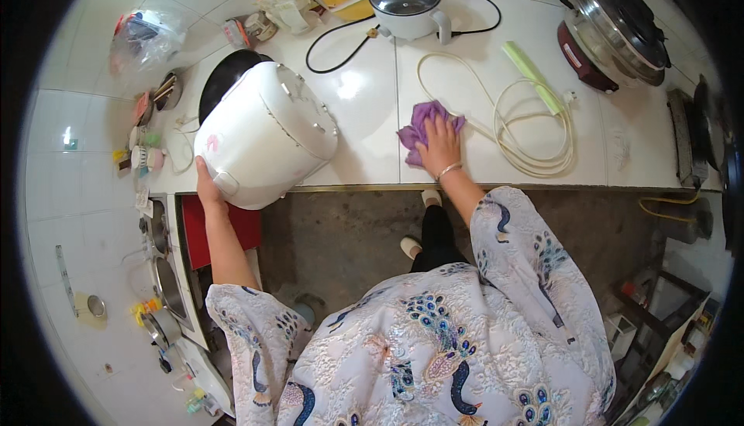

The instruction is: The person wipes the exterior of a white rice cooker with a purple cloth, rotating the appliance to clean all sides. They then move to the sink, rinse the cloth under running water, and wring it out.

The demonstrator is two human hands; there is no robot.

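A white rice cooker [252, 135] leans at a tilt by the counter's front edge, its lid side facing right. My left hand [208, 186] grips its lower left side, with the fingers partly hidden behind it. To the right, my right hand [442, 147] presses a crumpled purple cloth [418, 125] onto the white tiled counter [364, 147]. The fingers lie over the cloth, and a bracelet circles that wrist. I cannot tell whether the cooker's base touches the counter.
Right of the cloth lies a green power strip [535, 77] with a coiled pale cord [504, 143]. Behind stand a lidded electric pot [404, 8] with a black cord and, far right, a pressure cooker [612, 31]. A dark pan [225, 81] sits behind the rice cooker.
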